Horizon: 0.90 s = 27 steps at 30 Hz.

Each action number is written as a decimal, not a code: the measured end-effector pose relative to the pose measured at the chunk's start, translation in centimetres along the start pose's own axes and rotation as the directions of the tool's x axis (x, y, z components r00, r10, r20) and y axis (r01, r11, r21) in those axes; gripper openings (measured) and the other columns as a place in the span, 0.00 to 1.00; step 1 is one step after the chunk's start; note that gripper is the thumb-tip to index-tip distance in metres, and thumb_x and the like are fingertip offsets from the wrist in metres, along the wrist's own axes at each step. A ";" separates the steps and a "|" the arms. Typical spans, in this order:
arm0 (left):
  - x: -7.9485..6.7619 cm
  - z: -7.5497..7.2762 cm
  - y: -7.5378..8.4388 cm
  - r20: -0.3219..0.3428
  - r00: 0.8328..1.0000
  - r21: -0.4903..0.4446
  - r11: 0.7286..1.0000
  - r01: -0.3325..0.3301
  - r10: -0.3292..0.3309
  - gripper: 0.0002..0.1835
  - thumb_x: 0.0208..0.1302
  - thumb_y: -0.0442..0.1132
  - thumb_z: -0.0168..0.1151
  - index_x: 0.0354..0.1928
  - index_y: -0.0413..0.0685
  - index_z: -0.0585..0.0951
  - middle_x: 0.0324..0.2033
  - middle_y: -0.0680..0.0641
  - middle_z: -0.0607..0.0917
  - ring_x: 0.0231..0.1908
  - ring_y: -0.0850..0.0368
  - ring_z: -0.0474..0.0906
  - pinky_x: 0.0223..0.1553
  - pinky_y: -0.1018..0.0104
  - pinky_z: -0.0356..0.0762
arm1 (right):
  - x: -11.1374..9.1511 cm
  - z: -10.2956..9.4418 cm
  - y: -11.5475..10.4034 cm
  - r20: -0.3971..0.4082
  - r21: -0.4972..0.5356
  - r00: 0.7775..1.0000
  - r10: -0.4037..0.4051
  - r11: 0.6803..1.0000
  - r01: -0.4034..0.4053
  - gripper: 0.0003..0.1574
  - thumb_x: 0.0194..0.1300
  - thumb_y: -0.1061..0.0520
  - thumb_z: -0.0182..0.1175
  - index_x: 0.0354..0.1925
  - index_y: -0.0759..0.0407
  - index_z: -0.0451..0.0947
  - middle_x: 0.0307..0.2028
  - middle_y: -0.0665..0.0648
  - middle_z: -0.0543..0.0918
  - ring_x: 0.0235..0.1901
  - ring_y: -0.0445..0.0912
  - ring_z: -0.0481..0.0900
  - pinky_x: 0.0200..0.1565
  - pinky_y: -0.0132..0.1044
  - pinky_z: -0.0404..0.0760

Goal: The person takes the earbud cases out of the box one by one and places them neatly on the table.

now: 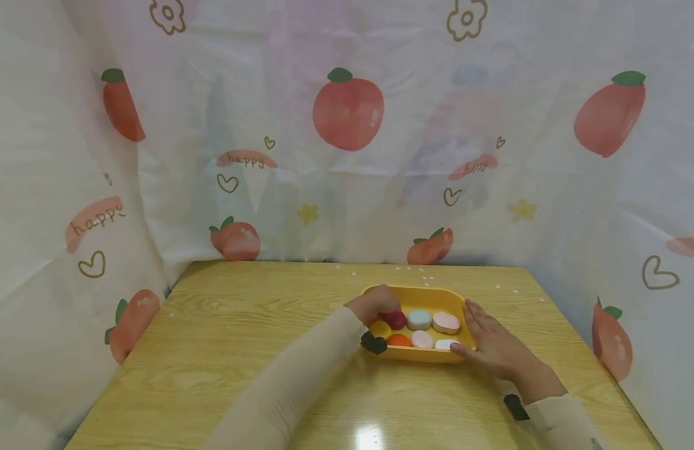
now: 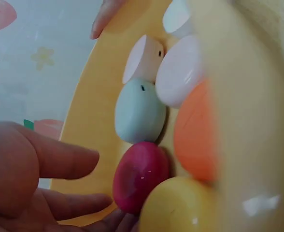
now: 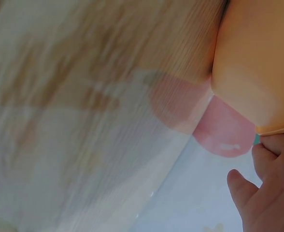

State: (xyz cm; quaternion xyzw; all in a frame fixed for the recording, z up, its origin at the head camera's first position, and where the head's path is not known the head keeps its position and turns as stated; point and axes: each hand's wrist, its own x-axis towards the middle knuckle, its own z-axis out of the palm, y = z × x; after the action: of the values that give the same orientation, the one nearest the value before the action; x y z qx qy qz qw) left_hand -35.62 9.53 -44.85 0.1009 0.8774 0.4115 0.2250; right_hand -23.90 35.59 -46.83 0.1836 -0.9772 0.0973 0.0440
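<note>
A yellow-orange tray [image 1: 425,294] sits on the table with several smooth, rounded pieces in two rows. My left hand [image 1: 377,301] reaches over its left end. In the left wrist view, fingertips lie right at the glossy magenta piece [image 2: 141,176], while the thumb stands apart from it. Close by are a yellow piece [image 2: 178,208] and a light blue one [image 2: 140,111] with a small dark slot. Along the tray's right side, my right hand [image 1: 501,350] rests with straight fingers at the rim and its thumb near the front corner.
The tray also holds an orange piece [image 1: 400,340], two pale pink ones, and a white piece [image 1: 446,344]. Small white specks [image 1: 428,279] dot the back of the wood-grain table [image 1: 240,331]. A fruit-printed curtain [image 1: 347,187] hangs behind and at both sides.
</note>
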 end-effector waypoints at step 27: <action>-0.2 1.5 0.0 -0.011 1.000 -0.192 0.981 0.019 -0.021 0.09 0.54 0.27 0.70 0.21 0.34 0.80 0.19 0.46 0.77 0.21 0.56 0.77 0.27 0.67 0.81 | -0.1 -0.1 -0.1 0.005 0.014 1.000 0.008 1.000 -0.008 0.59 0.68 0.32 0.53 0.72 0.74 0.46 0.74 0.70 0.46 0.72 0.62 0.44 0.66 0.62 0.52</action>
State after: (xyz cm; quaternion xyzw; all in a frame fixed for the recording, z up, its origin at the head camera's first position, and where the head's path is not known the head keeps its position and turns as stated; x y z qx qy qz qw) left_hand -34.71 10.47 -45.65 0.0671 0.8361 0.4926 0.2321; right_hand -23.76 35.55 -46.68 0.1802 -0.9773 0.1037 0.0402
